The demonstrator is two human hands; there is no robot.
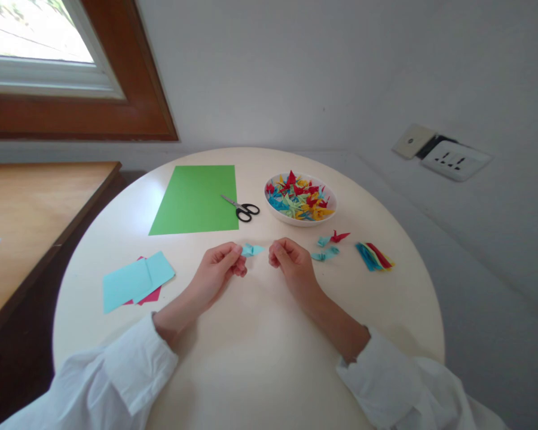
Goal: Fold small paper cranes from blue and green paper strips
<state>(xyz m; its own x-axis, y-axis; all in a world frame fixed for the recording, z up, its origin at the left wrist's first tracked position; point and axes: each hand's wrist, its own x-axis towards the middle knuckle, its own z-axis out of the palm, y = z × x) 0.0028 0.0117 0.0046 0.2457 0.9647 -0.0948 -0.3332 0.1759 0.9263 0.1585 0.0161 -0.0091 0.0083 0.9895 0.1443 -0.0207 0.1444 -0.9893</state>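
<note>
The white table bears a bowl full of folded paper birds, seemingly finished; flat blue sheets remain unfolded. The left hand pinches a small blue paper piece, creased, pointed, apparently part-folded, its tip just beside the right hand, whose fingers are closed together, nothing showing in them.

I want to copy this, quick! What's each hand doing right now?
Left hand: closed, pinching a small light-blue folded paper.
Right hand: closed, thumb against curled fingers; can't tell if anything is inside.
</note>
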